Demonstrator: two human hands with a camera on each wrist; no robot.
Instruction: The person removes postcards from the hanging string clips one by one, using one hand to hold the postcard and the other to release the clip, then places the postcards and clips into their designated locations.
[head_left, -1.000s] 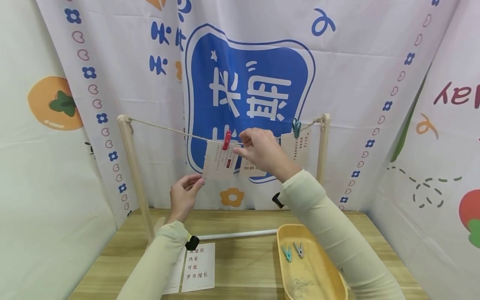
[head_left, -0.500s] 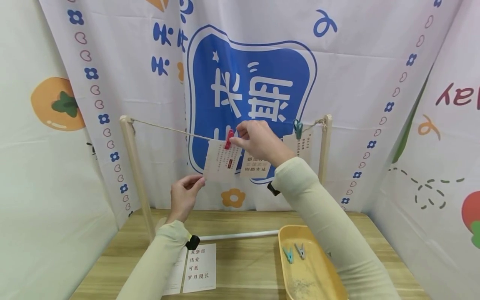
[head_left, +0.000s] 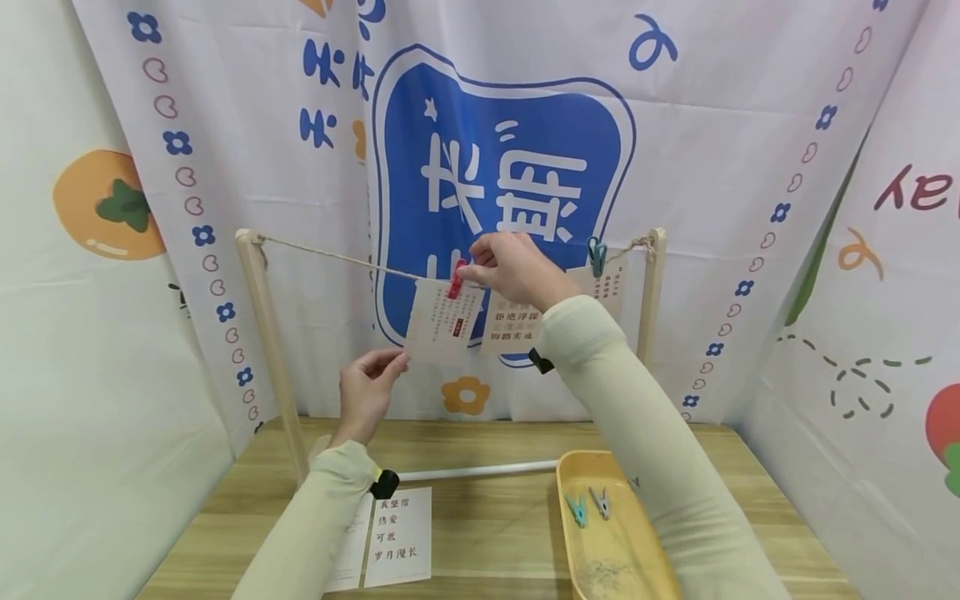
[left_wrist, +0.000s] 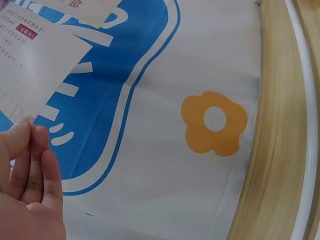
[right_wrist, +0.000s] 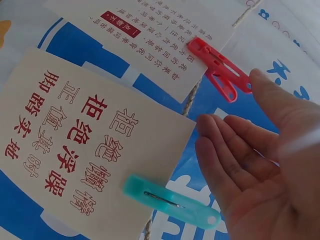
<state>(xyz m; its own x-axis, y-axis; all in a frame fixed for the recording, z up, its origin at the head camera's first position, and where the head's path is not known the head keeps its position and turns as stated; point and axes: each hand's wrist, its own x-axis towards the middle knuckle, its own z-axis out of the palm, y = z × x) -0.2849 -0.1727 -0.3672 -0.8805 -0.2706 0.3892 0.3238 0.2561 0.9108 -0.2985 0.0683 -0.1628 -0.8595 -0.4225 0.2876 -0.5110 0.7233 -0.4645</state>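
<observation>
Scooted spread right hand [head_left: 517,265] over, putting red clip [head_left: 456,282] in easy thumb reach, pinching card [head_left: 432,329] by corner with left hand [head_left: 367,390].

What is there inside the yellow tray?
A teal clothespin and a grey clothespin lie in the yellow tray. The right sleeve covers its right side; anything there cannot be seen.
</observation>
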